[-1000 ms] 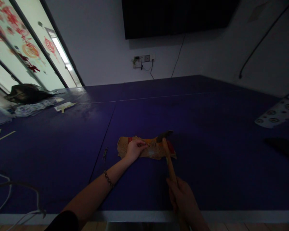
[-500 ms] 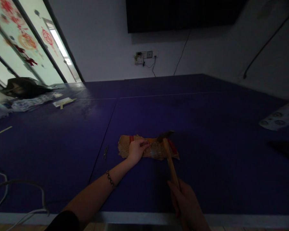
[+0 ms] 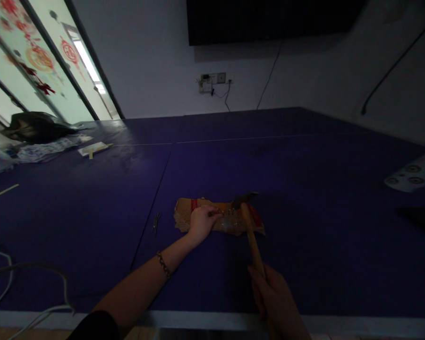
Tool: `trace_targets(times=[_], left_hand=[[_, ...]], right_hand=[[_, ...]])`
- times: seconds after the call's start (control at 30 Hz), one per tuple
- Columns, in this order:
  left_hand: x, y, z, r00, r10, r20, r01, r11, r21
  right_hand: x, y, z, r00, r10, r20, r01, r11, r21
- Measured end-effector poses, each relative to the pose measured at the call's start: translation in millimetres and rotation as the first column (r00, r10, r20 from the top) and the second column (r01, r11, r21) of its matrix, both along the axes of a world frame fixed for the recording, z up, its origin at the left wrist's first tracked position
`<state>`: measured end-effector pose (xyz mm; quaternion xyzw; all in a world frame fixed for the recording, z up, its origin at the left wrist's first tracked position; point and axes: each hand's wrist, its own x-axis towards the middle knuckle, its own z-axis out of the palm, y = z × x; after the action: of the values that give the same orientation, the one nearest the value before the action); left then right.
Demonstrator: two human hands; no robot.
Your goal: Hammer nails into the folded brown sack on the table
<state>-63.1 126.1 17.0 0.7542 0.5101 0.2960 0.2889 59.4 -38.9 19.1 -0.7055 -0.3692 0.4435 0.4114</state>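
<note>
My right hand (image 3: 274,288) is wrapped round the wooden handle of a hammer (image 3: 252,236). Its dark head hovers over or rests on the right part of a torn piece of cardboard (image 3: 184,215); which of the two I cannot tell. On the left part of the cardboard lies my left hand (image 3: 203,221), thumb and forefinger pinched on a small nail that is mostly hidden by the fingers. A few small nails seem to stand in the cardboard between the fingertips and the hammer head. Several loose nails (image 3: 156,223) lie left of the cardboard.
The dark purple tabletop (image 3: 304,165) reaches to the wall. White cables (image 3: 9,269) curl at the front left. A dark bag (image 3: 35,127) and papers sit at the back left. On the right are a patterned white object (image 3: 411,174) and a dark flat object (image 3: 420,218).
Hardly anything differs. Both hands and the hammer keep their places on the cardboard, and the whole view has shifted very slightly.
</note>
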Motion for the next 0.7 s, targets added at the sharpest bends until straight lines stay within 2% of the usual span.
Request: trace_targets(times=[0.3,0.43,0.6,0.7], left_hand=[[-1,0,-2.7,0.998,-0.055,0.01,0.055,0.998,0.03],[-1,0,-2.0,0.997,-0.081,0.006,0.081,0.996,0.036],[-1,1,-2.3,0.997,-0.076,-0.013,0.076,0.997,0.02],[0,1,-2.5,0.996,-0.085,-0.012,0.086,0.996,0.027]], right_hand=[[0,0,-1.9,0.999,-0.01,-0.033,0.01,1.0,0.009],[3,0,-0.7,0.995,-0.009,-0.097,0.01,1.0,0.016],[2,-15,4.6,0.993,-0.008,-0.119,0.014,0.999,0.045],[-3,-27,10.9,0.999,0.017,-0.037,-0.014,0.998,0.065]])
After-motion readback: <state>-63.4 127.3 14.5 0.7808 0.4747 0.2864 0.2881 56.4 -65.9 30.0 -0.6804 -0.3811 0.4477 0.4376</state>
